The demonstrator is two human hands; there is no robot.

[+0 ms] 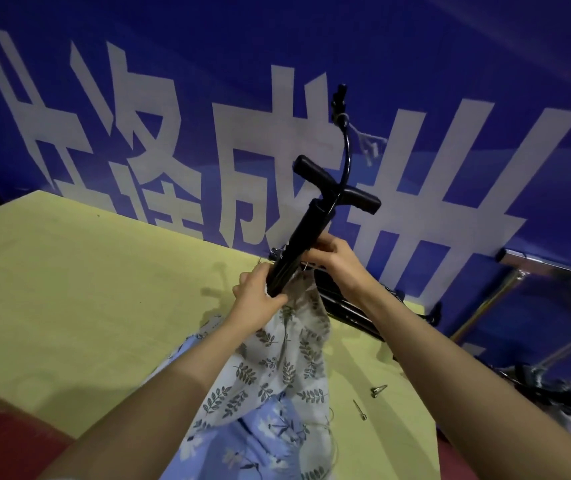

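Black pump (306, 230) stands slanted above the yellow table (69, 271), its T-handle up and away, lower end inside the leaf-print bag (287, 362); left hand (259, 303) grips bag mouth and barrel, right hand (337, 263) pinches higher on the barrel

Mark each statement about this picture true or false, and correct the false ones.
1. The black pump is tilted, its T-handle uppermost. True.
2. The left hand is open and holds nothing. False: it grips the leaf-print cloth round the pump's lower end.
3. The right hand holds the pump's barrel. True.
4. The banner behind is green. False: it is blue with white characters.
5. Two small metal parts lie on the table, right of the cloth. True.
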